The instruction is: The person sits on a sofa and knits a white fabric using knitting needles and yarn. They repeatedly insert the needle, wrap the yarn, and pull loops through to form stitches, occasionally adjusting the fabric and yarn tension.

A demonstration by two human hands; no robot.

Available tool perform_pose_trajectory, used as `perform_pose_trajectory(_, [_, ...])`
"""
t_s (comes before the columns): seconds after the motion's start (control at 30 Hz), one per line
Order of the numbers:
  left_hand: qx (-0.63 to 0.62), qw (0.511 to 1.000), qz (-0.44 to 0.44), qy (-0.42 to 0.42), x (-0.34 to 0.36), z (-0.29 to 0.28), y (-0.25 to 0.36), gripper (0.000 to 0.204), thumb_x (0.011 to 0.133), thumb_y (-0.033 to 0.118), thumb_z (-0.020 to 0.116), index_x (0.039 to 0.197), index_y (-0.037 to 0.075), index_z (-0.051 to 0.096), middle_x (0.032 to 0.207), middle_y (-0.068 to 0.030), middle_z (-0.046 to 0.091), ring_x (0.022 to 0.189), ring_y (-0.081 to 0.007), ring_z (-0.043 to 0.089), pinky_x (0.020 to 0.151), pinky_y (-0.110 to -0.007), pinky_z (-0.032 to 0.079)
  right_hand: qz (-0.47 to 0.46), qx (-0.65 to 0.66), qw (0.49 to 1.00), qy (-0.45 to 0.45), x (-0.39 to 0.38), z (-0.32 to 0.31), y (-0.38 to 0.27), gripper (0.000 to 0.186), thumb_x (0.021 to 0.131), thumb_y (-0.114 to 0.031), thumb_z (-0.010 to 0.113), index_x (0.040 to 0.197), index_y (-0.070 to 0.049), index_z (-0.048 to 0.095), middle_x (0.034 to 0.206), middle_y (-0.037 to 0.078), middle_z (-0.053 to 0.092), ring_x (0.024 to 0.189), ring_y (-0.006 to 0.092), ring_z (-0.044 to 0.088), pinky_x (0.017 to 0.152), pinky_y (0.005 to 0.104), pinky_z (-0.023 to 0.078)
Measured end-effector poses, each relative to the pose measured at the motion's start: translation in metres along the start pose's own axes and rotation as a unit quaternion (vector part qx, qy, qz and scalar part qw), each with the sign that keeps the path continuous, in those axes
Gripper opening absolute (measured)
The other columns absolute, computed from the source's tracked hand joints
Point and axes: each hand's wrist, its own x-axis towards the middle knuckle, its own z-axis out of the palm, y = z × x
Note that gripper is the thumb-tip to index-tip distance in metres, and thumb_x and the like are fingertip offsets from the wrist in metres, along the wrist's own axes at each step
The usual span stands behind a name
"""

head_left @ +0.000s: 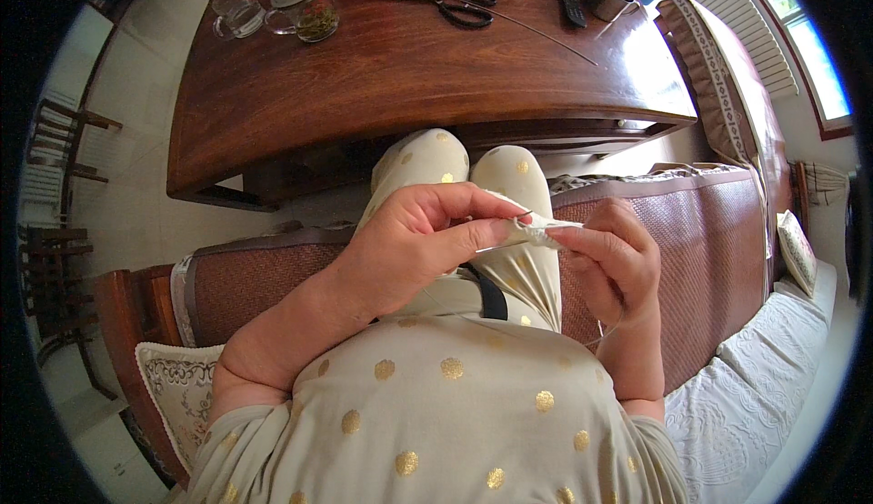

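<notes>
The small white fabric piece (538,229) sits pinched between both hands above the lap. The left hand (414,245) clamps its near edge between thumb and forefinger; the right hand (607,263) grips the far edge. Keeping the cloth taut between the grips should steady the thin needle (506,242) just below the left thumb.

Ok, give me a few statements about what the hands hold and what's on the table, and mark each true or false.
1. Both the left hand and the right hand pinch the small white fabric piece. True.
2. The scissors lie in the person's lap. False: they lie on the wooden table.
3. The glass jar has a lid on. True.
4. The hands rest on the table. False: they are held above the lap.
</notes>
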Motion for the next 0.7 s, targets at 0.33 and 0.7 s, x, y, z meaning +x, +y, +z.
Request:
perform_pose_trajectory(0.33, [-0.079, 0.995, -0.060, -0.007, 0.000, -0.007, 0.000, 0.013, 0.087, 0.012, 0.061, 0.097, 0.004, 0.066, 0.076, 0.0054, 0.058, 0.058, -0.0007, 0.041, 0.048, -0.016, 0.029, -0.053, -0.167, 0.984, 0.015, 0.004, 0.003, -0.014, 0.035, 0.064, -0.009, 0.071, 0.099, -0.009, 0.069, 0.072, -0.001, 0.050, 0.065, 0.0165, 0.047, 0.061, 0.0305, 0.037])
perform_pose_trajectory(0.7, [-0.024, 1.000, -0.009, 0.015, 0.001, -0.005, -0.003, 0.014, 0.085, 0.006, 0.063, 0.099, 0.003, 0.066, 0.087, -0.0005, 0.065, 0.073, -0.0037, 0.055, 0.063, -0.018, 0.045, -0.055, -0.114, 0.992, 0.029, -0.001, 0.004, -0.009, 0.035, 0.065, -0.007, 0.069, 0.100, -0.006, 0.068, 0.071, 0.002, 0.050, 0.064, 0.0186, 0.048, 0.060, 0.0315, 0.038])
